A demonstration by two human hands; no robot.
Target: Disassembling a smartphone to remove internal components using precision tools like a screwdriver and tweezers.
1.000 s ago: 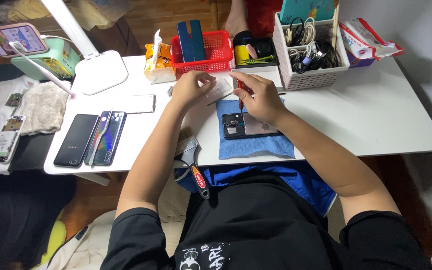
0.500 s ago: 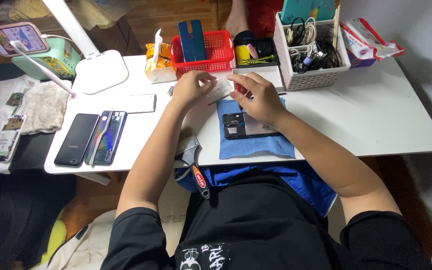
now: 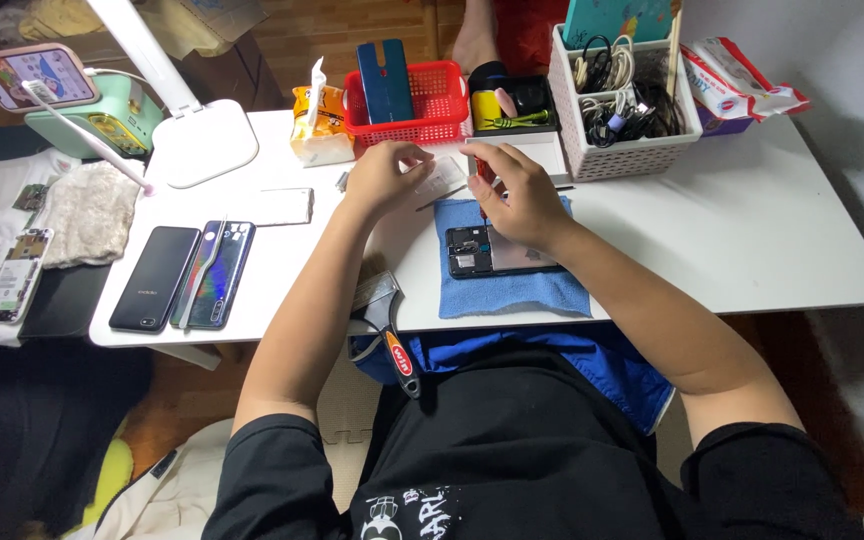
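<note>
right hand (image 3: 517,195) curled shut around a red-handled tool (image 3: 484,172) above the opened phone (image 3: 497,250) on a blue cloth (image 3: 512,290), left hand (image 3: 384,175) loosely curled, fingertips touching the white desk (image 3: 712,230)

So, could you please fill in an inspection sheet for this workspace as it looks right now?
Surface: white table, bare on its right side.
Job's things: opened phone with its back off, lying on a blue cloth.
Clutter: two phones lie side by side at left; red basket, white lamp base and tissue pack along the back.
Hands: left hand rests on the table beyond the cloth; right hand pinches a thin red-handled tool above the opened phone.
Cables: coiled in the white basket.
Surroundings: wooden floor; a partly dismantled phone on a side surface at left.
</note>
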